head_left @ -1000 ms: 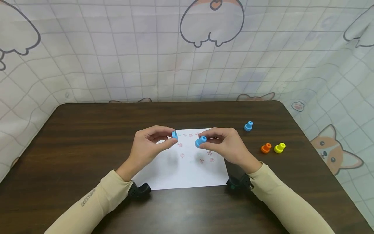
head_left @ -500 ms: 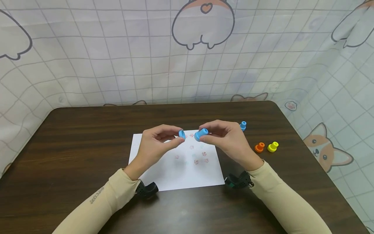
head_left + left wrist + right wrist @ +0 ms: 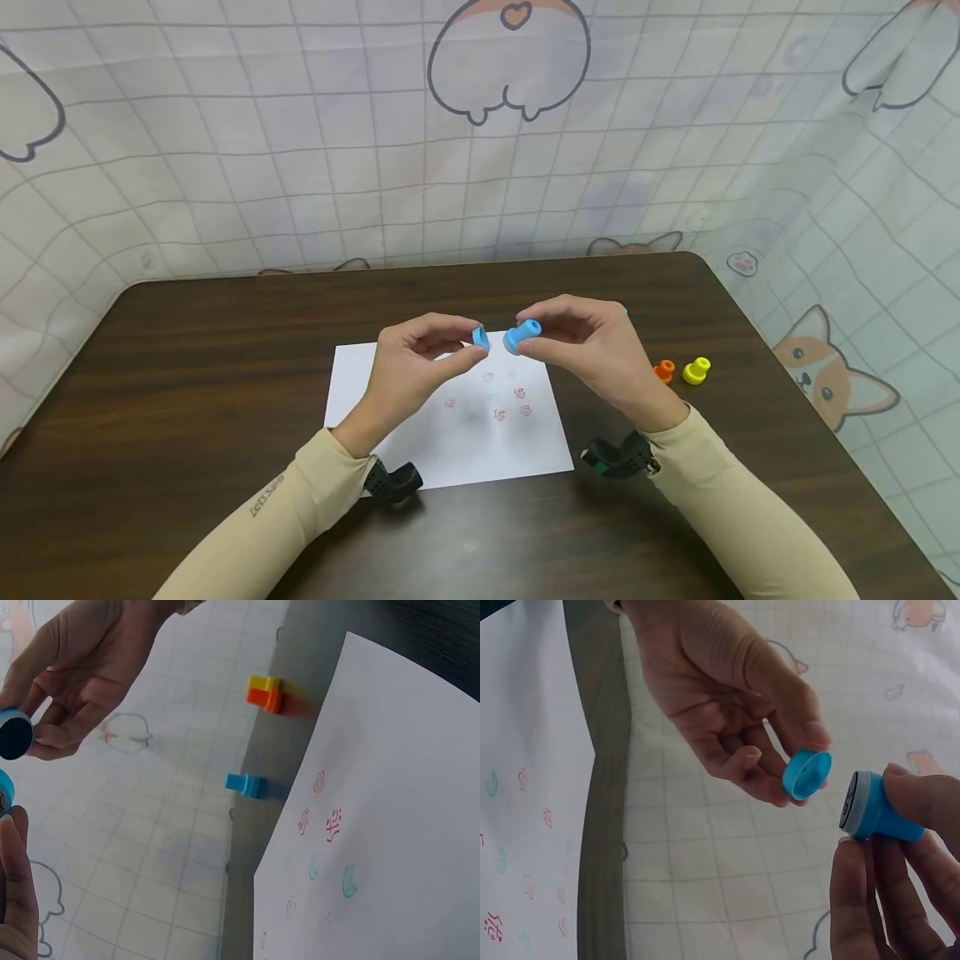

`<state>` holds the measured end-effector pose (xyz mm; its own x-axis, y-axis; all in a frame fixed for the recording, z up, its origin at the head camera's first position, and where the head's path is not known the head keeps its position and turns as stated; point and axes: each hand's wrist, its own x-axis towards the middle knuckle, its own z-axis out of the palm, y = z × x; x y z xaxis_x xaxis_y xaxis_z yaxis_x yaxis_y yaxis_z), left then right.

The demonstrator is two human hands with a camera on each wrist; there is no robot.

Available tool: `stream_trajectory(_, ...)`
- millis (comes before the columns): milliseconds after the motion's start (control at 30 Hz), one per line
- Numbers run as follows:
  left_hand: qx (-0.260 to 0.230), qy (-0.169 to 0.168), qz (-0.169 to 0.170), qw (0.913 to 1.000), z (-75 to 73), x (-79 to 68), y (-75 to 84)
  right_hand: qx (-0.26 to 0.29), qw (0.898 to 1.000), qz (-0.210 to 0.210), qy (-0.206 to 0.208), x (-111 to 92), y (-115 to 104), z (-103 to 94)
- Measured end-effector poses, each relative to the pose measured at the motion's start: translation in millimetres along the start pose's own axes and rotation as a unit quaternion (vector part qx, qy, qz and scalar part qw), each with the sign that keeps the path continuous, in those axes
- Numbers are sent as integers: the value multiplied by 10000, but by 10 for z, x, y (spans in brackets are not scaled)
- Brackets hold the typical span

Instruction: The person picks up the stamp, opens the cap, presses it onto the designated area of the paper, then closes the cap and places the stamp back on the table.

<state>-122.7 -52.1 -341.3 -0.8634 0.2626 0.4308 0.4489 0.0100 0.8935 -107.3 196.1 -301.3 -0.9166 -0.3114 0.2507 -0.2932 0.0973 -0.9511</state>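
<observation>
Over the sheet of white paper (image 3: 480, 450), my left hand (image 3: 408, 371) pinches a small blue cap (image 3: 481, 338) between thumb and fingers. My right hand (image 3: 603, 354) grips a blue stamp (image 3: 523, 335) by its narrow handle. Cap and stamp are apart, a small gap between them. In the right wrist view the cap (image 3: 807, 775) turns its hollow side towards the face of the stamp (image 3: 871, 808), which is uncovered. Red and pale teal prints (image 3: 499, 414) mark the paper.
On the dark table (image 3: 225, 333), an orange stamp (image 3: 664, 372) and a yellow stamp (image 3: 697, 371) stand at the right. A second blue stamp (image 3: 244, 784) shows in the left wrist view, mostly hidden by my right hand in the head view. Patterned cloth (image 3: 337, 150) surrounds the table.
Both hands have lifted slightly and come closer together, bringing the cap nearer the stamp. The stamp has tilted further, its face turning towards the cap. The head view has shifted a little.
</observation>
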Motion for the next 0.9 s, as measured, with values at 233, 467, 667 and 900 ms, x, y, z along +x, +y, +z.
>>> stream_trajectory(233,-115,-12,-110,9999,66,-4,-26,-15,9998,-174,94,-3,-15,-36)
stream_trajectory(467,-281,-20,-202,9994,89,-32,-42,-148,9995,-257,126,-5,-13,-34)
stream_trajectory(667,-344,-21,-185,9992,89,-50,-53,-37,9995,-276,123,-4,-18,3)
stream_trajectory(900,-440,-62,-198,9988,110,-65,-44,46,9998,-212,3,-15,20,55)
